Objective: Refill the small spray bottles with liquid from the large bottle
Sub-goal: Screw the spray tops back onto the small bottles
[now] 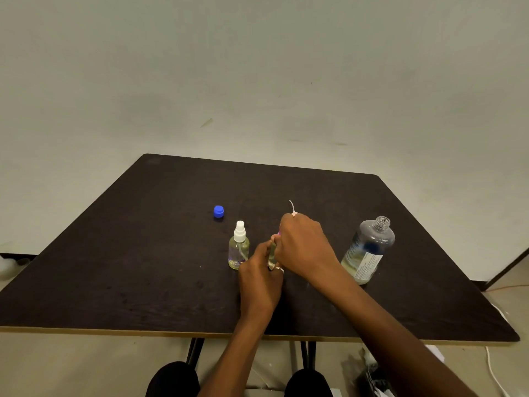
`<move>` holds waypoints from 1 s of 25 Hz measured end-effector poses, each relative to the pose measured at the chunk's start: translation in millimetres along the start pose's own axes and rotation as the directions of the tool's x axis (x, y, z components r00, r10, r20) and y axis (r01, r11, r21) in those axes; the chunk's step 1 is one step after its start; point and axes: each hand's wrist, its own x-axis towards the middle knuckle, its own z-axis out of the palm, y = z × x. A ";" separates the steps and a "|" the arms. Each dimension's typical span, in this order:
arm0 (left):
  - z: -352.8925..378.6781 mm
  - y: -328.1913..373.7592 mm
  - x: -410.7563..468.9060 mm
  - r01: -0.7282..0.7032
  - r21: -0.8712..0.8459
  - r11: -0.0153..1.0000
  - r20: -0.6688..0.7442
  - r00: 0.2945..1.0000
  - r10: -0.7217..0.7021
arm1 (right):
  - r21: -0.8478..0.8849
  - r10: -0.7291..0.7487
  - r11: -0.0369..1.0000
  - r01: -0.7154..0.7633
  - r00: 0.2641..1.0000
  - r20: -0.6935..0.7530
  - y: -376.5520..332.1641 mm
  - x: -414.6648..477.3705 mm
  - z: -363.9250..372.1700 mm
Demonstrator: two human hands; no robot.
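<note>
Near the middle of the dark table, the left hand gripped a small spray bottle. The right hand was curled round a sprayer top (mostly hidden by the fingers), its thin white tube poking up past the knuckles. Just left stood a second spray bottle, capped. The large bottle stood uncapped to the right, and a blue cap lay farther back on the left.

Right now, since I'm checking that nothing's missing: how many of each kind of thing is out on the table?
Small bottle: 2
Large bottle: 1
Blue cap: 1
Loose sprayer: 1
Total: 5
</note>
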 end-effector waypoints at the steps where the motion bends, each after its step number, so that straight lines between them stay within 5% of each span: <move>1: 0.3 -0.5 0.0 -0.002 0.003 1.000 -0.006 1.000 0.002 | 0.012 0.028 1.000 -0.028 0.999 -0.015 -2.7 -1.2 0.6; 12: 2.2 2.2 -0.2 0.006 0.007 1.000 -0.013 1.000 -0.006 | 0.140 0.120 0.984 -0.114 0.992 -0.036 -1.5 1.6 12.7; 25: -1.5 11.8 -1.1 0.023 0.067 0.997 0.015 1.000 -0.024 | 0.073 0.092 0.993 -0.089 0.995 -0.036 6.5 1.6 -24.8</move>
